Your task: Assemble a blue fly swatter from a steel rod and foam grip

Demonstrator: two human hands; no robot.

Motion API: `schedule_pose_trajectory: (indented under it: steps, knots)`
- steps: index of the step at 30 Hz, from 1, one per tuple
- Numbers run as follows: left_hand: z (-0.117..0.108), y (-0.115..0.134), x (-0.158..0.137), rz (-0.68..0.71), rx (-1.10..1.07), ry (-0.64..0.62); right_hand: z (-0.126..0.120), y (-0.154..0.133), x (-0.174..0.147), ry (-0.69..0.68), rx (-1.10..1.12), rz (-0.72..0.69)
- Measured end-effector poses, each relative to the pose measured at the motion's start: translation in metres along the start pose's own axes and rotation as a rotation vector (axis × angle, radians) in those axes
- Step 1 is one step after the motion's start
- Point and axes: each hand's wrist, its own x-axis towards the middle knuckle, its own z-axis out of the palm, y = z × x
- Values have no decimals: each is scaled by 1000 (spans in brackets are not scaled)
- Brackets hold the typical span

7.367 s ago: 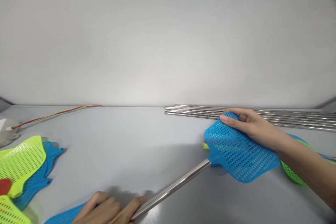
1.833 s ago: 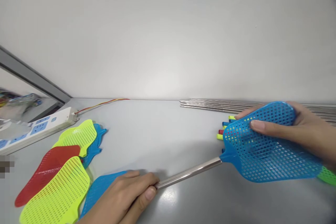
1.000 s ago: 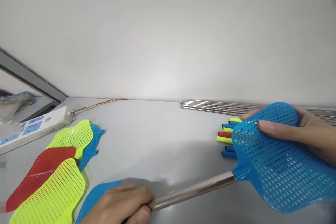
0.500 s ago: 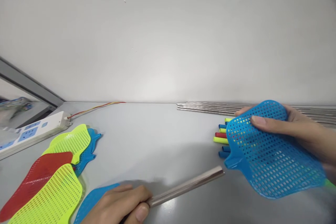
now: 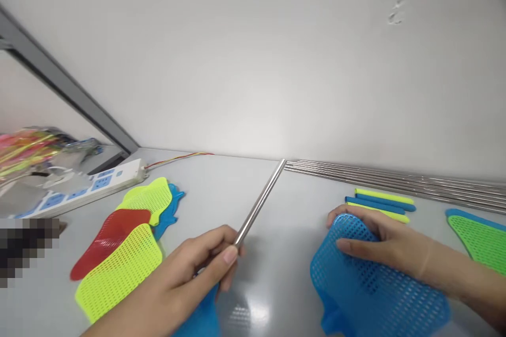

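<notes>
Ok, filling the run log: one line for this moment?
left hand: grips steel rod | right hand: holds blue swatter head | rod, head: apart

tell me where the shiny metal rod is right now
In the head view, the shiny metal rod sits centre, gripped by the left hand, pointing toward the wall.

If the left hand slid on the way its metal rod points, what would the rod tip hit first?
The left hand holds the rod aimed up-right. Its tip looks nearly at the near ends of the steel rods by the wall; those probably first, though depth is unclear.
</notes>
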Motion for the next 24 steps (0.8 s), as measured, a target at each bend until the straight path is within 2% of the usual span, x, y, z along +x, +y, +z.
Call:
schedule_pose_trajectory:
  steps: [2, 4, 9, 11, 14, 16, 21, 24]
  knots:
    - [-2, 8, 4, 19, -58, -44, 9, 8, 5, 126, -169, -116]
    - [-1, 13, 9, 62, -104, -62, 18, 17, 11, 233, -245, -164]
    - [10, 27, 25, 225, -126, -157, 30, 23, 16, 399, -258, -352]
    - [16, 35, 30, 267, -87, -191, 33, 17, 13, 427, -141, -379]
    - [27, 47, 35, 330, 47, -194, 37, 7, 6, 391, 164, -272]
    - [37, 53, 36, 377, 182, -163, 40, 2, 2, 402, 375, -254]
    - [61, 58, 36, 505, 427, -40, 47, -3, -3, 458, 702, -437]
    - [61, 65, 33, 532, 483, 9, 50, -5, -5, 520, 828, -483]
